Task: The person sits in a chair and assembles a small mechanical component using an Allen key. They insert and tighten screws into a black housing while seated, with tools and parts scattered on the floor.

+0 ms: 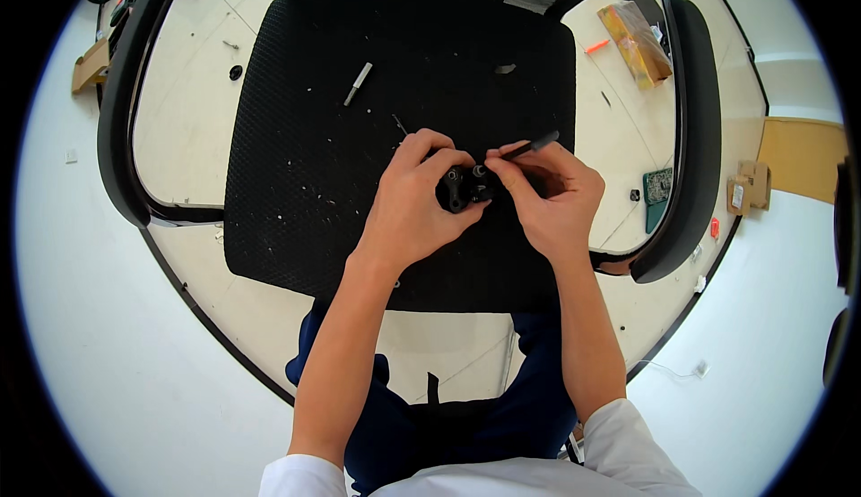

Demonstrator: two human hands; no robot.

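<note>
Over the black chair seat (305, 75), my left hand (413, 192) is closed round a small black part with round metal fittings (455, 190). My right hand (552, 196) pinches a slim dark pen-like tool (531, 145) between thumb and fingers. Its greyish end points up and right. The right fingertips are right beside the black part, near a small silvery fitting (479, 171). Whether the tool touches that fitting cannot be made out. Just beyond my left hand, a thin dark rod (399, 124) lies on the seat.
A white and grey pen-shaped piece (358, 83) and a small curved grey piece (505, 69) lie on the seat among pale crumbs. Armrests (695, 138) flank it. On the floor at right are an orange-yellow box (635, 44), a green tray (657, 194) and cardboard boxes (752, 185).
</note>
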